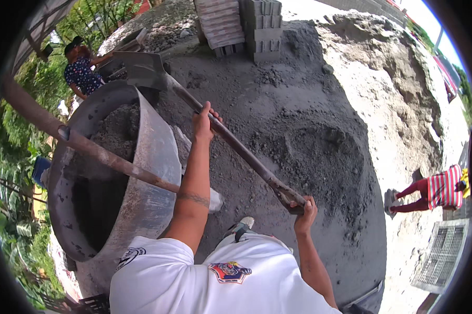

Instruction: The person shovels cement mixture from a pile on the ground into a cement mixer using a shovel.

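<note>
Both my hands grip a long-handled shovel [241, 149], held slantwise in front of me. My left hand [204, 123] wraps round the shaft not far behind the blade. At the near end, my right hand [305, 214] is closed on the handle's grip. The shovel's flat metal blade [142, 70] is raised at the upper left, beside the far rim of a big metal mixing drum [155, 141]. No load shows on the blade's visible face. Grey, wet-looking mix lies inside the drum, and its lower part is in dark shadow.
A rusty pipe [100, 149] crosses before the drum's mouth. Grey sand [319, 152] is heaped on the ground to the right. Concrete blocks [266, 31] and stacked bags [220, 23] stand at the back. One person [82, 73] is beyond the drum, another [440, 189] at far right.
</note>
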{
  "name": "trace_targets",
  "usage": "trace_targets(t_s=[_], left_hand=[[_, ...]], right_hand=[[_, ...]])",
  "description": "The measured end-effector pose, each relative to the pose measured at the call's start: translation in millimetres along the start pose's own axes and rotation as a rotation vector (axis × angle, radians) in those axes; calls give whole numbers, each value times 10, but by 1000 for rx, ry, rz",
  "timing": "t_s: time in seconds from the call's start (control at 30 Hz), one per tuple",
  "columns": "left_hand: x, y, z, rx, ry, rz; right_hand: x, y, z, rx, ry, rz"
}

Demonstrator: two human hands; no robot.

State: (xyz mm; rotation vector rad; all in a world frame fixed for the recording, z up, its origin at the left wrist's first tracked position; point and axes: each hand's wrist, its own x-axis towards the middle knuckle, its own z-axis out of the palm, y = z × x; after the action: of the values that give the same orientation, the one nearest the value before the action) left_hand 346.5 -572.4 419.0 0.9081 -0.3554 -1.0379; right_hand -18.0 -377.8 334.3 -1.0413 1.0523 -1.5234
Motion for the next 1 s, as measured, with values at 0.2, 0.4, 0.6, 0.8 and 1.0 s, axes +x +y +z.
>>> trace_targets(t_s=[0.2, 0.4, 0.6, 0.8, 1.0], left_hand=[[-527, -1729, 1239, 341, -308, -63], [-1218, -4897, 724, 592, -280, -951], [-4103, -6331, -921, 900, -140, -1698], [-5673, -6655, -1607, 1052, -7, -2008], [-3497, -8010, -1247, 1117, -57, -1724]], right_hand=[[-233, 337, -1321, 154, 594, 173], [-1296, 666, -2286, 316, 1039, 441], [-3225, 228, -2581, 202, 1706, 856], [-3416, -233, -2875, -77, 2055, 1098], [-1614, 1169, -3419, 100, 1815, 1067]])
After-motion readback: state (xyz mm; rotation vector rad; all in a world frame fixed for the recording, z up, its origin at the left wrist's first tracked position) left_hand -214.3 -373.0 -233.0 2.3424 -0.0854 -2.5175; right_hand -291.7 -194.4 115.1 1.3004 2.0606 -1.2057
